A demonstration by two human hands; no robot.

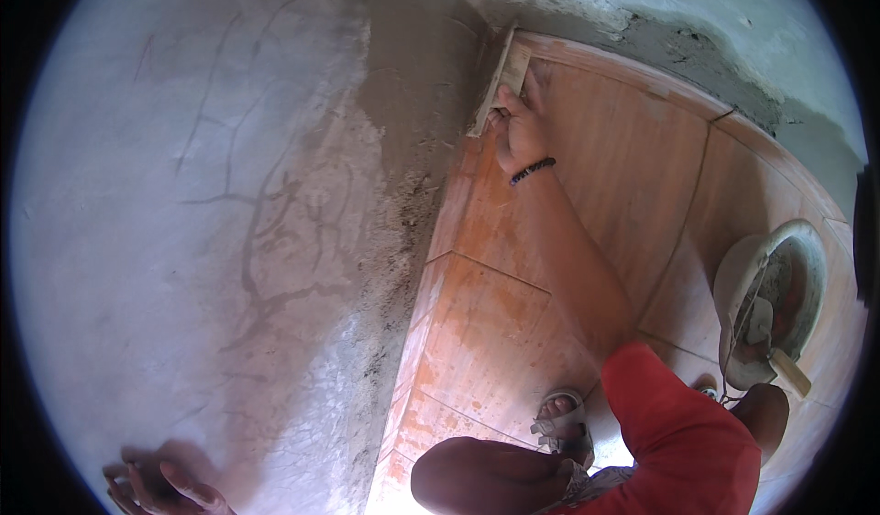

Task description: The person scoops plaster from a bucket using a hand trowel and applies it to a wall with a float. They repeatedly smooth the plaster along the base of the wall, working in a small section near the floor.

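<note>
My right hand (521, 139), with a dark beaded bracelet at the wrist, is closed around a pale plastering float (515, 68). The float's long edge lies against the foot of the wall, close to the far corner. Beside it, a dark strip of damp mortar (412, 84) covers the lower wall. At the bottom left my left hand (170, 495) has its fingers apart, at or near the grey wall (165, 268); I cannot tell if it touches. It holds nothing visible.
A mortar-smeared bucket (731, 286) stands on the tiled floor (623, 167) at the right, with a wooden-handled trowel (788, 373) in it. A tile skirting (632, 66) runs along the far wall. My sandalled foot (561, 414) and bent knees are below.
</note>
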